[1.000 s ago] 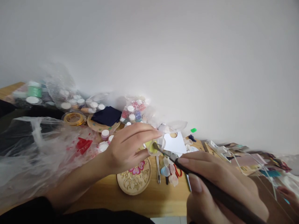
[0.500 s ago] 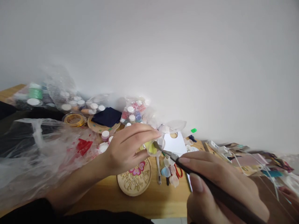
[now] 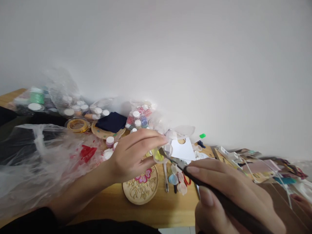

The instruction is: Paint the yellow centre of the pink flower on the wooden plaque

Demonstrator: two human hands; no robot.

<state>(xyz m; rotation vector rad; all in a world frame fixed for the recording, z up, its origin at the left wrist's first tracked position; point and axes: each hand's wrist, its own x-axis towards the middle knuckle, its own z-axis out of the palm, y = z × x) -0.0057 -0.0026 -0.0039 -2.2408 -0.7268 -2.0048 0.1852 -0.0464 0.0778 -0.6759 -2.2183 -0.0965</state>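
The left hand (image 3: pixel 133 154) bends into a narrow pinch; a round pink-flowered plaque (image 3: pixel 140 187) lies at seven o'clock from the clear cup (image 3: pixel 161 158) gripped there, yellow inside. A dark-handled tool (image 3: pixel 195 177) slants toward four o'clock, the right hand (image 3: pixel 240 187) closed around it.

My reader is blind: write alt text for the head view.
Left hand holds a clear cup of yellow material; right hand holds a dark-handled tool, tip at the cup. A round floral panel lies below.

At twelve o'clock I hold a translucent cup (image 3: pixel 168 150) with yellow material (image 3: pixel 158 155) inside; my dark-handled tool (image 3: pixel 219 195) slants from four o'clock, metal tip in the cup.
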